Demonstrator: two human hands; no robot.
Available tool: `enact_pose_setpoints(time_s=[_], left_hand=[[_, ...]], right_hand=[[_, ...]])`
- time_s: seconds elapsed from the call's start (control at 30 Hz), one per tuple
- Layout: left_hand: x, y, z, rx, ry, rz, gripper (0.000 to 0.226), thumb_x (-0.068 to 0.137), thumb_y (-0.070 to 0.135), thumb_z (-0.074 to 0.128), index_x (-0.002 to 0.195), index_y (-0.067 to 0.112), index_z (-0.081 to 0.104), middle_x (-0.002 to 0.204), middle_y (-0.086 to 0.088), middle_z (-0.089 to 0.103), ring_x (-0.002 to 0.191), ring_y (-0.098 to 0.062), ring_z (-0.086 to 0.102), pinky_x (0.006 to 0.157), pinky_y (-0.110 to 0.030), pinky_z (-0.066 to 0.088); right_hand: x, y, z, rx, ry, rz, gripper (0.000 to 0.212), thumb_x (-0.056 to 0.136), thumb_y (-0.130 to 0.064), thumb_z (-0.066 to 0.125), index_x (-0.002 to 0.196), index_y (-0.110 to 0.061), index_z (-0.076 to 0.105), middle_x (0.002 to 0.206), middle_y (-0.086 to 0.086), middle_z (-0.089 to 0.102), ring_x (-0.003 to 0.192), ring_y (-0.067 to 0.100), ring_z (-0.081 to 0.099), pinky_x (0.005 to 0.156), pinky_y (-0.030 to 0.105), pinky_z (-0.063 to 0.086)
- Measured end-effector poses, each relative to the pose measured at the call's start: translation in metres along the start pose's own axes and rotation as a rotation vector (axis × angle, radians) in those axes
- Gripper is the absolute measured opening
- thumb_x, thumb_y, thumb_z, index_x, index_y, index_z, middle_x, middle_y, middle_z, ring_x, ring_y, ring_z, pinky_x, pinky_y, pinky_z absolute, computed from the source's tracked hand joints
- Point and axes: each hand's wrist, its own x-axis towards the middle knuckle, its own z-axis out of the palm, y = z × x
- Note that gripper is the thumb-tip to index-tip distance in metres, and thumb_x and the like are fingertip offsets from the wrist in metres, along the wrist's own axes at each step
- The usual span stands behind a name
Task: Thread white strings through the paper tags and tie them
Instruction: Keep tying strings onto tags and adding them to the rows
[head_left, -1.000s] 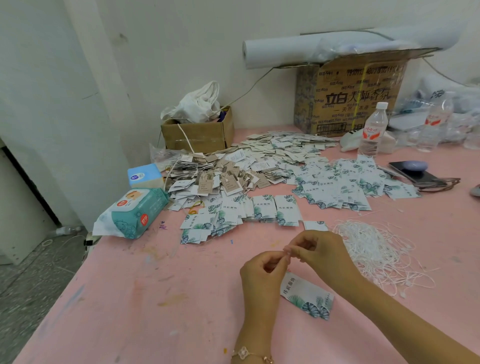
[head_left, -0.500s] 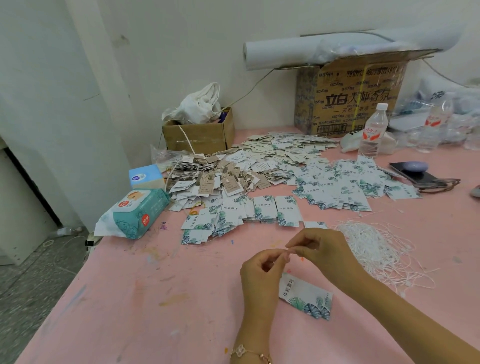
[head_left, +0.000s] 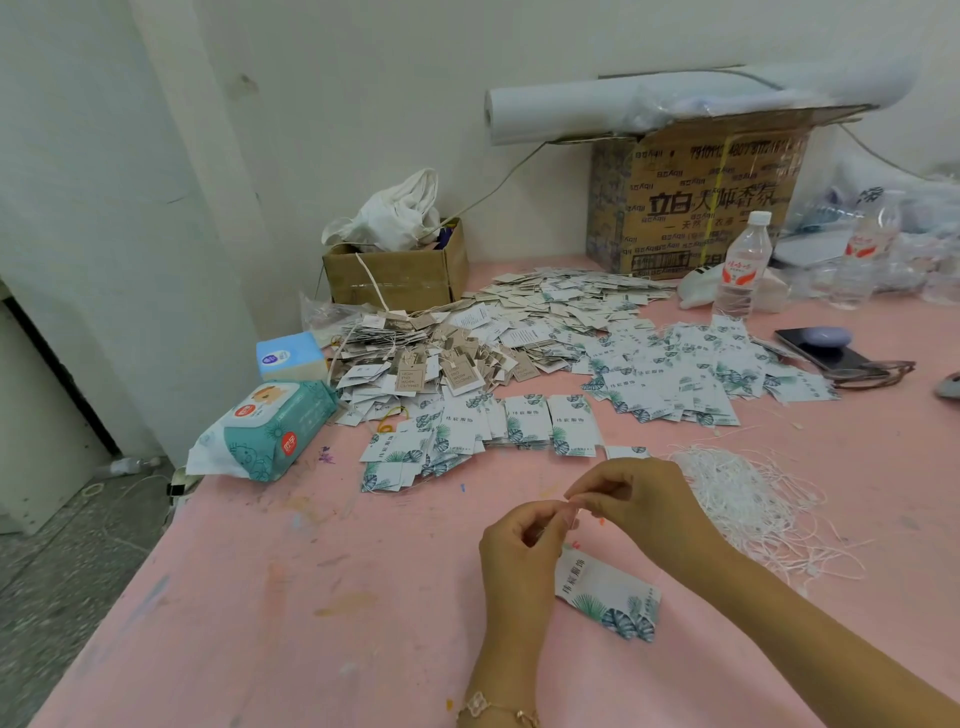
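Pink-covered bench (head_left: 260, 597), paint-flecked, set against a white wall. Large cardboard carton (head_left: 696, 202) at the back is printed "立白" in big black characters; smaller print on it is not readable. White paper roll (head_left: 597, 109) is laid across its top. Clear water bottle (head_left: 740, 270) with a red-and-white label is stood just in front. Small open cardboard box (head_left: 400, 275) is stuffed with white cloth. Teal wet-wipe pack (head_left: 270, 431) and blue tissue pack (head_left: 288, 356) are placed at the bench's left edge. Kraft tags (head_left: 431, 364), already strung, are heaped mid-bench; their English print is too small to be read. Leaf-print tags (head_left: 675, 374), white card with teal fronds and one line of dark Chinese characters, are spread to the right. Loose white strings (head_left: 748, 499) are piled in a tangle beside the right hand (head_left: 644, 504). One paper tag (head_left: 610, 597) is seen just below the hands, partly hidden by the left hand (head_left: 519, 551): rectangular, long axis running upper left to lower right, lettered end toward the left hand, leaf end toward the near edge. Fingers of both hands are curled, thumb and forefinger tips pressed together and meeting, a thin white string pinched between them; only a short bit is visible. Gold bracelet (head_left: 498, 709) is worn on the left wrist.
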Motion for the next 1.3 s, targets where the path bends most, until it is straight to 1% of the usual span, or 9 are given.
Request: enact_pose_setpoints(time_s=[0.1,0.27,0.5,0.67,0.8,0.9,1.0,1.2,1.3], left_hand=[[0.000,0.001,-0.001,-0.004,0.007,0.013,0.018,0.086,0.016,0.072,0.076,0.030,0.077,0.076,0.001,0.074,0.078,-0.036,0.069,0.071,-0.046,0.055],[0.000,0.002,-0.001,-0.010,0.023,0.012,0.021,0.086,0.013,0.071,0.077,0.031,0.077,0.077,0.002,0.075,0.077,-0.033,0.070,0.073,-0.047,0.055],[-0.002,0.002,-0.001,0.010,0.059,0.048,0.027,0.086,0.012,0.071,0.075,0.037,0.076,0.076,0.004,0.075,0.072,-0.022,0.070,0.068,-0.035,0.056],[-0.002,0.003,-0.001,0.007,0.063,0.047,0.025,0.086,0.012,0.072,0.075,0.034,0.077,0.076,0.003,0.075,0.071,-0.019,0.069,0.070,-0.038,0.059],[-0.002,0.003,-0.001,0.011,0.052,0.035,0.023,0.084,0.011,0.073,0.077,0.033,0.077,0.075,0.003,0.075,0.069,-0.017,0.068,0.072,-0.043,0.059],[-0.003,0.003,-0.002,0.013,0.057,0.033,0.025,0.085,0.012,0.073,0.076,0.035,0.077,0.076,0.003,0.075,0.068,-0.015,0.067,0.069,-0.037,0.058],[-0.002,0.003,-0.001,0.008,0.059,0.036,0.024,0.085,0.011,0.073,0.076,0.033,0.077,0.076,0.003,0.075,0.069,-0.018,0.068,0.068,-0.035,0.057],[-0.002,0.003,-0.002,0.009,0.064,0.038,0.026,0.083,0.008,0.073,0.071,0.031,0.077,0.074,0.002,0.075,0.066,-0.012,0.067,0.061,-0.022,0.054],[-0.001,0.007,-0.004,-0.101,0.051,-0.007,0.019,0.081,0.005,0.074,0.075,0.023,0.080,0.076,-0.002,0.076,0.066,-0.010,0.068,0.058,-0.019,0.053]], right_hand=[[-0.001,0.000,0.000,0.069,0.027,0.044,0.022,0.075,-0.007,0.078,0.067,-0.028,0.074,0.057,-0.012,0.067,0.053,0.000,0.059,0.056,0.009,0.045],[-0.005,0.000,0.004,0.169,0.069,0.092,0.022,0.076,-0.005,0.077,0.068,-0.025,0.074,0.060,-0.009,0.070,0.054,0.000,0.060,0.056,0.008,0.045],[-0.007,-0.002,0.009,0.226,0.082,0.154,0.016,0.076,-0.005,0.077,0.070,-0.020,0.075,0.064,-0.004,0.072,0.057,0.002,0.063,0.057,0.010,0.047],[-0.008,-0.003,0.009,0.295,0.103,0.202,0.010,0.077,-0.004,0.076,0.072,-0.013,0.076,0.063,0.001,0.072,0.055,0.003,0.064,0.056,0.008,0.047],[-0.009,-0.002,0.010,0.274,0.110,0.210,0.011,0.076,-0.005,0.077,0.072,-0.015,0.075,0.062,0.001,0.071,0.055,0.003,0.064,0.057,0.010,0.049],[-0.009,-0.002,0.010,0.280,0.110,0.215,0.011,0.077,-0.008,0.077,0.071,-0.018,0.075,0.062,0.001,0.071,0.057,0.005,0.065,0.059,0.011,0.050],[-0.010,-0.001,0.009,0.318,0.114,0.222,0.013,0.077,-0.009,0.077,0.070,-0.020,0.075,0.063,0.001,0.072,0.057,0.005,0.065,0.058,0.011,0.050],[-0.009,0.001,0.014,0.275,0.116,0.223,0.009,0.077,-0.008,0.077,0.073,-0.016,0.076,0.064,-0.001,0.072,0.060,0.006,0.066,0.058,0.010,0.049],[-0.009,0.001,0.013,0.370,0.093,0.233,0.006,0.078,-0.011,0.076,0.074,-0.016,0.077,0.069,0.002,0.073,0.066,0.009,0.068,0.061,0.011,0.050]])
